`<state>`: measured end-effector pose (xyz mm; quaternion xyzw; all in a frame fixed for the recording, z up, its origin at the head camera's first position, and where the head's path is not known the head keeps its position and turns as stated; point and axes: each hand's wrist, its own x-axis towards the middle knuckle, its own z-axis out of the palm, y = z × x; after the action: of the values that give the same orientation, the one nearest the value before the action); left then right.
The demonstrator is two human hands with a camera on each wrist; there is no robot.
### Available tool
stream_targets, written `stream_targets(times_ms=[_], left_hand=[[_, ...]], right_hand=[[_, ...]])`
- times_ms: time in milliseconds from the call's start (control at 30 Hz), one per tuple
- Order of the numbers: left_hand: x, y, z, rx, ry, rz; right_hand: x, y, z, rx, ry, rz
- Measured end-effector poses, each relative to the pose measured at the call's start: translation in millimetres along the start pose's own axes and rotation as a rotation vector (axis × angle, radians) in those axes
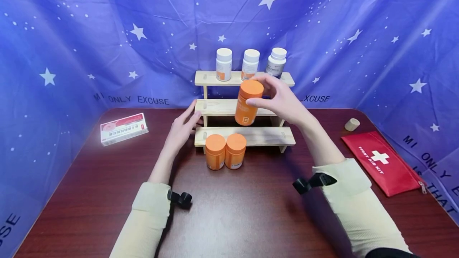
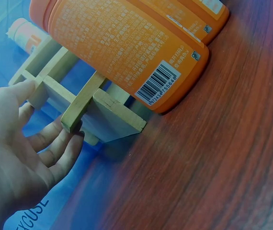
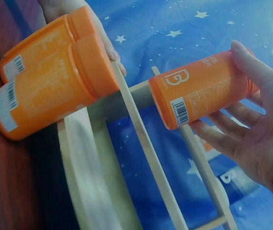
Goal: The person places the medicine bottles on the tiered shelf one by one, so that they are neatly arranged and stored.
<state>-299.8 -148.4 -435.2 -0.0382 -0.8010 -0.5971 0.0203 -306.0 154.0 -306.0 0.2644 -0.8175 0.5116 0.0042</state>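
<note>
My right hand (image 1: 281,98) grips an orange pill bottle (image 1: 245,108) near its lid, thumb in front and fingers behind. The bottle is held up before the middle step of a wooden three-step display stand (image 1: 247,135); the right wrist view shows its base (image 3: 167,108) above the boards. At the stand's left end, my left hand (image 1: 182,126) holds the end of the middle step between thumb and finger, its other fingers near the lower boards (image 2: 81,103). Two matching orange bottles, one left (image 1: 215,156) and one right (image 1: 235,155), stand side by side before the lowest step.
Three white-capped bottles stand on the top step: left (image 1: 224,67), middle (image 1: 250,67) and right (image 1: 276,62). A white and red medicine box (image 1: 123,128) lies at left. On the right are a red first aid pouch (image 1: 383,162) and a small wooden cylinder (image 1: 352,124).
</note>
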Motion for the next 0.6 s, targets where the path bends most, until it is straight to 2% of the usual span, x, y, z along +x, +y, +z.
stream_targets(times_ms=[133,300,600], left_hand=[[0.1,0.0,-0.4,0.006,0.0,0.001],[0.5,-0.2,-0.1,0.008,0.003,0.003],[0.2,-0.1,0.0,0.008,0.005,-0.005]], right_hand=[[17.8,-6.2,5.9,0.009,0.007,-0.016],[37.0,-10.5,12.6,0.027,0.018,0.006],[59.3,-6.1,23.2,0.048,0.018,0.008]])
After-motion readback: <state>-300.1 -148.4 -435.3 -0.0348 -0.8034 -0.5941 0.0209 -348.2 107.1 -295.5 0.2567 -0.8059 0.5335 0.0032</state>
